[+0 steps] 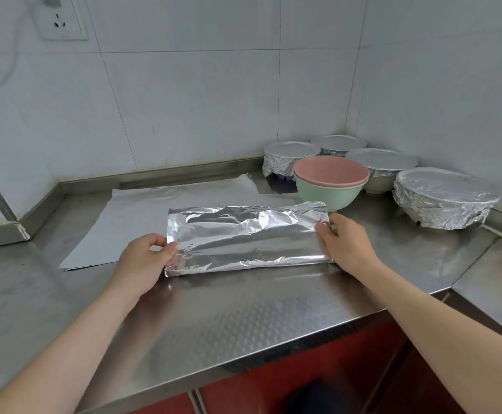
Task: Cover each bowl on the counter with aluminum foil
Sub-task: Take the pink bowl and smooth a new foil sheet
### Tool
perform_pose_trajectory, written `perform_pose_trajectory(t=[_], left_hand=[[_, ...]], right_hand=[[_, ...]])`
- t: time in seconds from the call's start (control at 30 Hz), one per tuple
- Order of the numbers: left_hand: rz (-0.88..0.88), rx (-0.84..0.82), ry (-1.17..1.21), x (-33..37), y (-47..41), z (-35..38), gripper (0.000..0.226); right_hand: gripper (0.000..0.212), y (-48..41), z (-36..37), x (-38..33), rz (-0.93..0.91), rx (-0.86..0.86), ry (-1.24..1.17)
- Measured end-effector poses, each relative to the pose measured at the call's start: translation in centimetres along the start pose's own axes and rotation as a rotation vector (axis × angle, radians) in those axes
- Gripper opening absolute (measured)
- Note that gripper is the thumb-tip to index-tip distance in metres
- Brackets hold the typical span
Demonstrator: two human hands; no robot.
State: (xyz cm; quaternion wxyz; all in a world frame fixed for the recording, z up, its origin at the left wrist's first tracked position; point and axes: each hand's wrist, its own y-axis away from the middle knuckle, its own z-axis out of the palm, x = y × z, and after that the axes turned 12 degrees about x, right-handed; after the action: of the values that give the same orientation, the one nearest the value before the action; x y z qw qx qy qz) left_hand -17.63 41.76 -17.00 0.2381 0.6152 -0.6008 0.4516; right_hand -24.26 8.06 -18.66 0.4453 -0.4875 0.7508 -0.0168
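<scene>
A folded sheet of aluminum foil (243, 237) is lifted just above the steel counter (243, 312). My left hand (145, 261) pinches its left edge and my right hand (345, 243) pinches its right edge. Behind it stands an uncovered pink bowl (330, 171) nested in a green bowl (327, 194). Several foil-covered bowls crowd the back right corner, the nearest and largest (444, 195) at the right, and another covered bowl (288, 153) stands behind the pink one.
Flat white sheets (142, 216) lie on the counter behind and left of the foil. Tiled walls close the back and right. A wall socket (60, 20) is at the top left. A second counter section (494, 282) adjoins on the right.
</scene>
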Motion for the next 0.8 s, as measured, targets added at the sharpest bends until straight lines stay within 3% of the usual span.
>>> perform_pose_trajectory(t=[0.13, 0.43, 0.8], left_hand=[[0.109, 0.084, -0.188, -0.1, 0.0, 0.7, 0.014], [0.212, 0.071, -0.452, -0.9, -0.4, 1.0, 0.013], [0.246, 0.051, -0.637, -1.4, -0.7, 0.2, 0.019]], right_hand=[[0.034, -0.1, 0.4, -0.6, 0.009, -0.007, 0.154], [0.029, -0.1, 0.4, -1.3, -0.034, -0.081, 0.423], [0.033, 0.2, 0.5, -2.9, -0.028, -0.149, 0.552]])
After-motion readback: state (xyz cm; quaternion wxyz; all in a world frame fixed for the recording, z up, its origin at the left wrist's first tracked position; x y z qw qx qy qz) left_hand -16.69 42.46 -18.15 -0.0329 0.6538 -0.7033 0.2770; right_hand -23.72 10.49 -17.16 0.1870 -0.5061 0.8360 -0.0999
